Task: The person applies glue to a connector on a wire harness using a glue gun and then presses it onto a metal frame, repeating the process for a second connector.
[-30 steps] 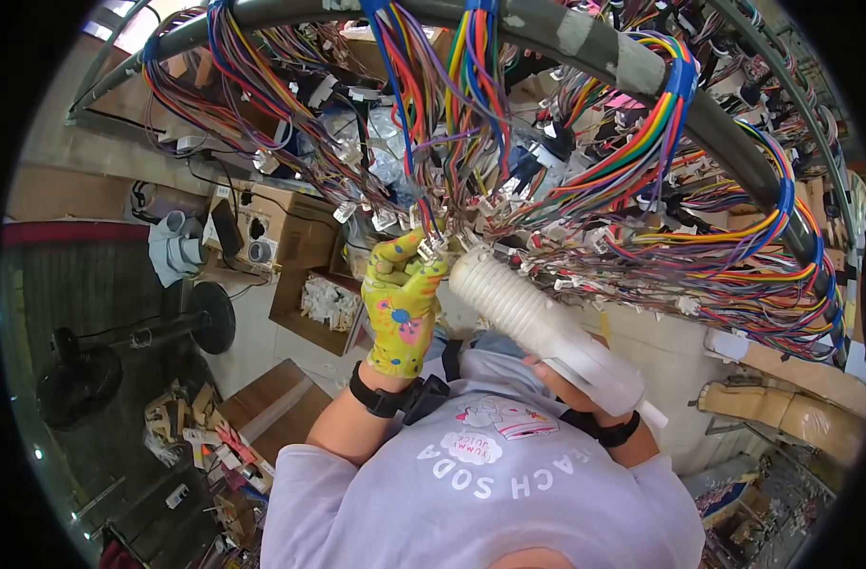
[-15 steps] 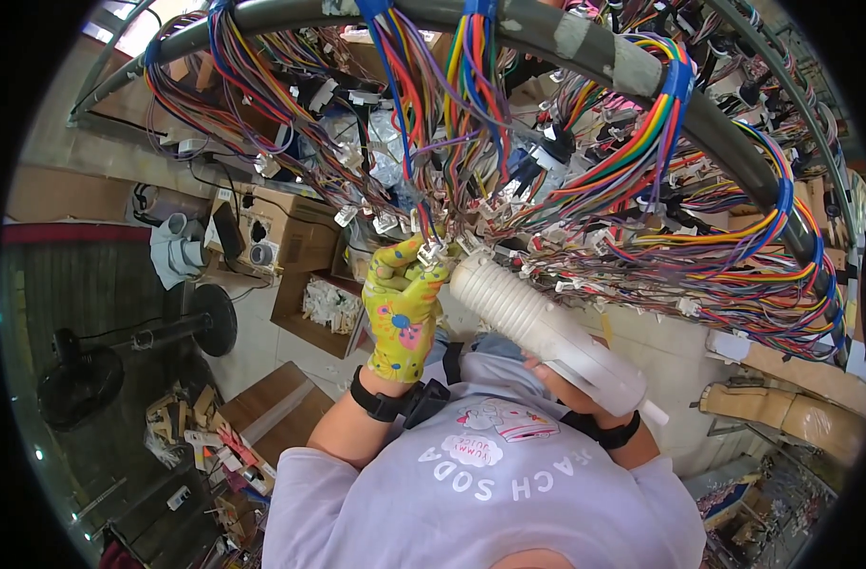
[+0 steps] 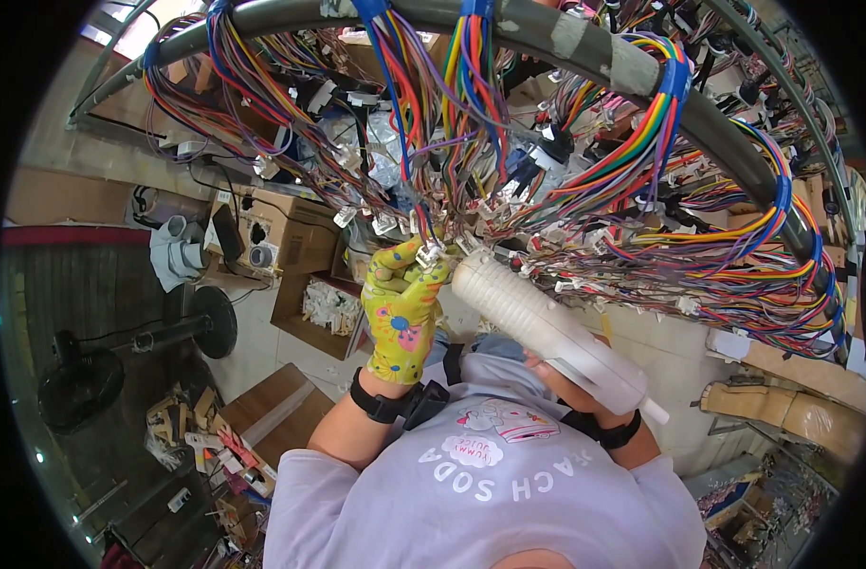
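Note:
My left hand (image 3: 401, 308), in a yellow flowered glove, has its thumb and fingers pinched on a small white wire connector (image 3: 432, 254). Coloured wires (image 3: 423, 114) run from there up to the curved rail. From below, my right hand (image 3: 551, 381) grips a white hot glue gun (image 3: 556, 337) with a ribbed front; most of that hand is hidden beneath the body. The gun's front end lies just right of the connector. Whether its tip touches anything cannot be made out. A white rod sticks out of its rear.
A curved dark rail (image 3: 594, 52) carries several hanging wire bundles bound with blue tape. Left of me are a cardboard box of white pieces (image 3: 330, 308), a closed carton (image 3: 279, 403) and a black fan (image 3: 215, 321). Bent cardboard (image 3: 774, 410) lies at right.
The glue gun has shifted very slightly down and right. My left hand stays nearly still on the connector.

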### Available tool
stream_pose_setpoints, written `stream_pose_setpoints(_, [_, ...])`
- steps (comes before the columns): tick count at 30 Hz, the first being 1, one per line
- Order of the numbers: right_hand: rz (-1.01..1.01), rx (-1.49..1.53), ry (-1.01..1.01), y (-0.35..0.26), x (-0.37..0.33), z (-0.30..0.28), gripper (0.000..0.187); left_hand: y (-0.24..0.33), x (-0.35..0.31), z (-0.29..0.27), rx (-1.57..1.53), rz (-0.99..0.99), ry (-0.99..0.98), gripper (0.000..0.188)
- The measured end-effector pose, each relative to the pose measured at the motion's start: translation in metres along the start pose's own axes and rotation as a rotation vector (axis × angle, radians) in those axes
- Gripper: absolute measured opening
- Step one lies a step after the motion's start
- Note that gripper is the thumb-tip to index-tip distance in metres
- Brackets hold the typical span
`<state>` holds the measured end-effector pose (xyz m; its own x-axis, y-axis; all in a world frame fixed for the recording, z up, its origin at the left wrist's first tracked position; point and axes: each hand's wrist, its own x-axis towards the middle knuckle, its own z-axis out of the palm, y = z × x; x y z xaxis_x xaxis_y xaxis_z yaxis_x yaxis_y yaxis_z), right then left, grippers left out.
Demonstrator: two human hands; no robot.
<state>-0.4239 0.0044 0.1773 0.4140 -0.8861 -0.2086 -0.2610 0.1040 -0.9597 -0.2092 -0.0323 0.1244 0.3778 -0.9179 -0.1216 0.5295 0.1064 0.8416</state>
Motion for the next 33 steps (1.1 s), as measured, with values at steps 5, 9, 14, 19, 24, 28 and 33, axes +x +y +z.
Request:
stream_pose_setpoints(5, [-0.018, 0.041, 0.001, 0.026, -0.007, -0.003, 0.043, 0.001, -0.001, -0.002, -0.029, -0.035, 0.014, 0.033])
stream_pose_setpoints(9, [-0.035, -0.036, -0.011, 0.03, -0.007, -0.005, 0.044, 0.006, -0.001, 0.003, -0.047, -0.062, 0.008, 0.034])
stream_pose_setpoints(14, [0.057, 0.012, 0.015, 0.001, -0.005, -0.002, 0.021, 0.002, 0.0, -0.002, -0.035, -0.054, 0.004, 0.034])
stream_pose_setpoints(19, [-0.108, -0.135, -0.005, 0.028, -0.005, -0.005, 0.042, 0.005, 0.0, 0.004, -0.019, -0.025, 0.016, 0.033])
stream_pose_setpoints(24, [-0.091, -0.147, 0.007, 0.037, -0.008, -0.003, 0.04, 0.004, 0.001, -0.003, 0.014, -0.057, 0.006, 0.033])
stream_pose_setpoints(28, [-0.141, -0.109, 0.041, 0.022, -0.003, -0.001, 0.027, 0.004, 0.001, 0.0, 0.0, -0.07, 0.035, 0.034])
stream_pose_setpoints(33, [-0.035, 0.029, -0.028, 0.009, 0.001, -0.002, 0.028, 0.004, 0.001, -0.002, -0.012, -0.054, -0.004, 0.033])
